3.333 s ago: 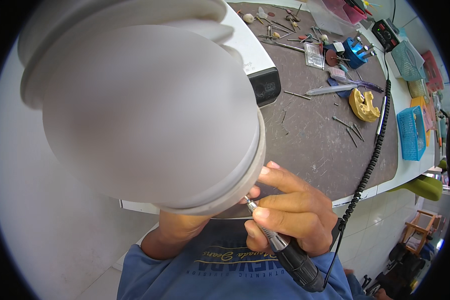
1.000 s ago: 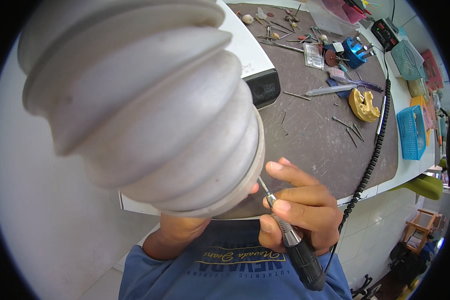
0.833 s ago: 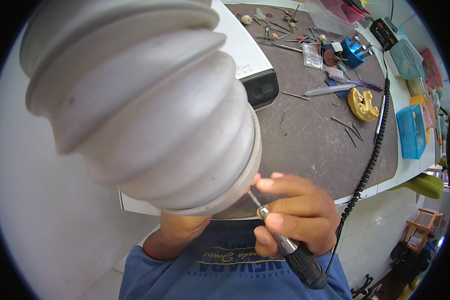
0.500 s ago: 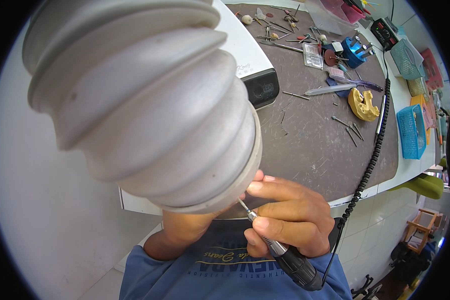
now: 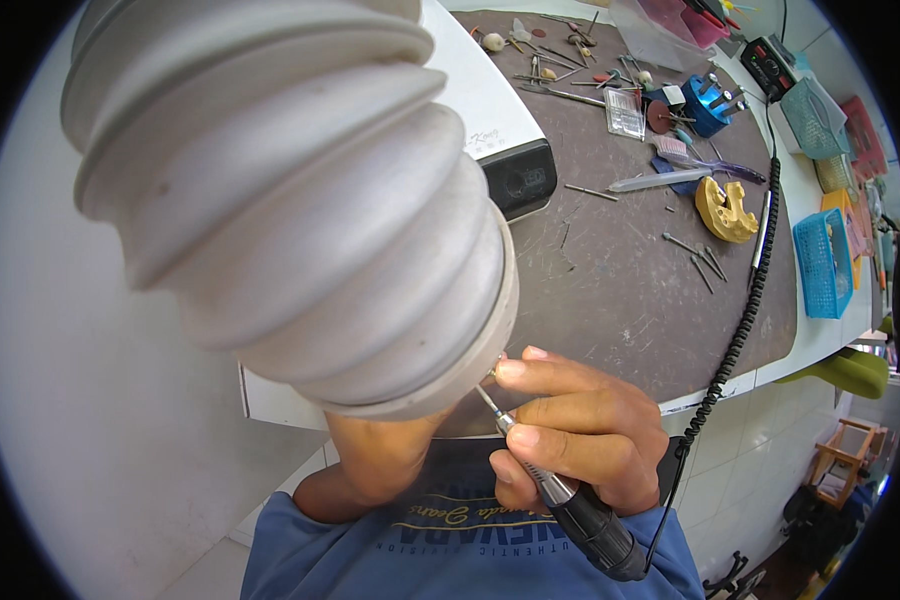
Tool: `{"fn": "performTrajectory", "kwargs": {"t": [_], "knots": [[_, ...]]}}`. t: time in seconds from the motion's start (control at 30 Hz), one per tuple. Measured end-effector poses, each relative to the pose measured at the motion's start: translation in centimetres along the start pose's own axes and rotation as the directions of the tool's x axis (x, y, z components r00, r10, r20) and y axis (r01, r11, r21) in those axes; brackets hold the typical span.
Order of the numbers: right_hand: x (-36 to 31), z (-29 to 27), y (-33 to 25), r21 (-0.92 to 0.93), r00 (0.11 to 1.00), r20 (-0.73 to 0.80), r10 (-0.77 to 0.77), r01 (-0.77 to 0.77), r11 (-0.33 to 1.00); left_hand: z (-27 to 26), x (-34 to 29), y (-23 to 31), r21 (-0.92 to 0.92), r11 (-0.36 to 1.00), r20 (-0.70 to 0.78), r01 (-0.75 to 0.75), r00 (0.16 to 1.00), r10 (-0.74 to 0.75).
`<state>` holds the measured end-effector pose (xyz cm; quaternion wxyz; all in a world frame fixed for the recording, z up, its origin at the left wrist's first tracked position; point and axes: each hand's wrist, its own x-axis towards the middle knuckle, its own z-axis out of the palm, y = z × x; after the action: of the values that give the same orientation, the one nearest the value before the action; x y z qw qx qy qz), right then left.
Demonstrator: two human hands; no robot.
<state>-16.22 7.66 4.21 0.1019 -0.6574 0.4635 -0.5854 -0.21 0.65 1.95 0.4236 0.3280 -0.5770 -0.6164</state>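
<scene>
My right hand (image 5: 595, 425) grips a rotary handpiece (image 5: 570, 507) with a silver front and black body, its thin bur (image 5: 487, 400) pointing up and left to the hose rim. At my right index fingertip a tiny shiny piece (image 5: 496, 366) shows, too small to name. My left hand (image 5: 382, 450) reaches under the mouth of a wide grey ribbed hose (image 5: 310, 240). Only its wrist and lower palm show; its fingers are hidden behind the hose, so I cannot tell what they hold.
On the brown mat (image 5: 610, 290) lie several loose burs (image 5: 705, 258), a yellow dental cast (image 5: 727, 210), a toothbrush (image 5: 715, 160) and a blue bur stand (image 5: 710, 105). A black coiled cord (image 5: 740, 330) hangs at the right. Behind the hose stands a white box (image 5: 490, 90).
The hose mouth appears slightly higher and further left, uncovering more of the bur and my right index fingertip. My right hand keeps its grip on the handpiece.
</scene>
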Motion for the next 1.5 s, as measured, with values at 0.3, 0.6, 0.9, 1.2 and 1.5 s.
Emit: {"fn": "performTrajectory", "kwargs": {"t": [0.3, 0.6, 0.9, 1.2, 1.5], "knots": [[-0.1, -0.1, -0.3, 0.019, 0.998, 0.004, 0.060, -0.060, 0.998, -1.6, 0.7, -0.6, 0.042, 0.999, 0.234, -0.027, 0.972, 0.017], [-0.9, 0.2, 0.0, 0.063, 0.995, -0.091, 0.037, -0.031, 0.998, -0.5, 1.2, 0.5, -0.128, 0.987, 0.216, 0.100, 0.974, -0.071], [-0.3, -0.9, -0.2, 0.055, 0.990, -0.060, 0.130, -0.127, 0.990, -0.7, 1.9, 0.6, -0.318, 0.924, 0.278, 0.213, 0.953, -0.123], [-0.3, -0.4, 0.2, 0.158, 0.985, -0.074, 0.157, -0.144, 0.977, -0.9, 1.2, 0.5, -0.512, 0.792, 0.288, 0.333, 0.935, -0.207], [-0.3, -0.4, 0.0, 0.177, 0.978, -0.050, 0.202, -0.190, 0.966, -0.5, 1.5, 0.2, -0.549, 0.773, 0.305, 0.318, 0.937, -0.169]]}}
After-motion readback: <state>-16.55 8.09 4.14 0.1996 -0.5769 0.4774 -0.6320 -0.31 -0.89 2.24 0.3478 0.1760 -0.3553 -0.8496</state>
